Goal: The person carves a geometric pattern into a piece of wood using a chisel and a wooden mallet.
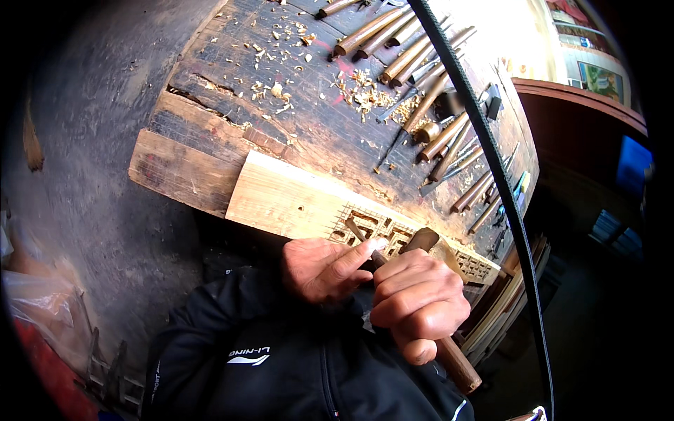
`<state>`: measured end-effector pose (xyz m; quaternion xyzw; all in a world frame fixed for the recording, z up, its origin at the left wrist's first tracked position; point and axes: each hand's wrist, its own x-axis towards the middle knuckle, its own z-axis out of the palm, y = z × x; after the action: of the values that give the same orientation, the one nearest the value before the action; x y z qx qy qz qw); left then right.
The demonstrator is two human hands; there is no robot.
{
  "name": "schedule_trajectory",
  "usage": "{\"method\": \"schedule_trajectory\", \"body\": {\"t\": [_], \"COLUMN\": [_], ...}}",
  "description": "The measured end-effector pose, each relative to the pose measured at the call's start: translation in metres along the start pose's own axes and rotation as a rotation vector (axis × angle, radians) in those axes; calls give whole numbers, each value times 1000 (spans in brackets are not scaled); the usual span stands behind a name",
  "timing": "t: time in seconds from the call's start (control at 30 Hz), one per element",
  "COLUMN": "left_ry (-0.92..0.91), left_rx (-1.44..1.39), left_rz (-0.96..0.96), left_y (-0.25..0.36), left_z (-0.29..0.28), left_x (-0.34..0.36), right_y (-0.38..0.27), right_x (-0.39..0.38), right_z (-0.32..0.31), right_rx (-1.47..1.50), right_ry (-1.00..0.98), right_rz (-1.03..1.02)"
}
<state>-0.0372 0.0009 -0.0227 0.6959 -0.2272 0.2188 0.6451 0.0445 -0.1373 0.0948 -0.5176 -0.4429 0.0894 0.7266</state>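
Note:
A carved pale wooden board (277,193) lies along the near edge of the workbench, its fretwork openings toward the right. My right hand (421,298) is closed in a fist around a chisel; its long wooden handle (460,366) sticks out below the fist. The thin blade slants up-left to the carved openings. My left hand (330,268) rests at the board's near edge, fingers bent against the chisel's shaft close to the blade. Beside the right knuckles, a dark brown wooden piece (423,239) shows over the carving; its other end is hidden.
Several wooden-handled chisels (421,105) lie across the far and right parts of the workbench (281,126). Wood shavings (361,95) are scattered among them. A dark strap (484,133) crosses the view. Clear plastic sheeting (49,298) is at the lower left.

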Motion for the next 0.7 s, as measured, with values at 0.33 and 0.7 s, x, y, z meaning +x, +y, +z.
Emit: {"method": "schedule_trajectory", "body": {"t": [0.33,0.7], "left_ry": [-107,-361], "left_rx": [90,423], "left_rz": [25,202], "left_y": [6,41], "left_z": [-1,-8], "left_x": [7,0], "right_y": [-15,-52], "right_x": [-14,-85], "right_z": [26,44], "right_rx": [-216,-85], "right_ry": [490,402], "right_rz": [-113,-91]}}
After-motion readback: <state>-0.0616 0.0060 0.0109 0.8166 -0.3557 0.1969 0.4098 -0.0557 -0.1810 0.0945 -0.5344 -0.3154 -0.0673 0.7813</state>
